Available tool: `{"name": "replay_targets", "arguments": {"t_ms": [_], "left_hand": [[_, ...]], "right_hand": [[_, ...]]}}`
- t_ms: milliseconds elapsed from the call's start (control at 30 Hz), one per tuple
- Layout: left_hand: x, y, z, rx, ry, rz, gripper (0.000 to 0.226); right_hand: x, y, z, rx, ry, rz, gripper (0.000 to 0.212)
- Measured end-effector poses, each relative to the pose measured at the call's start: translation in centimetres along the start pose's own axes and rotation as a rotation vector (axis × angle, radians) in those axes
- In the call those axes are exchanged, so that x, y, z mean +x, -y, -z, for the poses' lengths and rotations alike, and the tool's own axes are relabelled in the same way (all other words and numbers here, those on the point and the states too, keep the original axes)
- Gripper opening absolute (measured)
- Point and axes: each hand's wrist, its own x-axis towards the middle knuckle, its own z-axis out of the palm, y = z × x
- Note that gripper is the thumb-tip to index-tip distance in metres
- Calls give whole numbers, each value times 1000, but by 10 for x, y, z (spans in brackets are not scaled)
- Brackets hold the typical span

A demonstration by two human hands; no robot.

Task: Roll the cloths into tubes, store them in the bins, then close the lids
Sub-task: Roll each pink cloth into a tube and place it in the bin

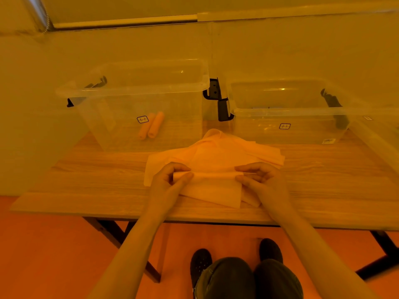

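Near the counter's (86, 169) front edge, the left hand (167, 184) and right hand (262, 182) are each pinching an end of a pale cloth's (212, 186) folded ridge, grips closed on it, over a rumpled cloth pile (226, 149).

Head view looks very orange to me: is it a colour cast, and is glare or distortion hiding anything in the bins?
Head view: strong orange-yellow cast throughout, so true colours cannot be told; small glare streaks on the right bin; wide-angle bending at the edges; two rolled cloths in the left bin stay readable; both hands and the cloth fairly sharp.
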Motion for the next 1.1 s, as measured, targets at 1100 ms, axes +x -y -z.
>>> {"name": "replay_targets", "arguments": {"t_ms": [1100], "left_hand": [[-3, -3, -1, 26, -13, 73, 27]], "right_hand": [[-2, 2, -3, -63, 55, 31, 27]]}}
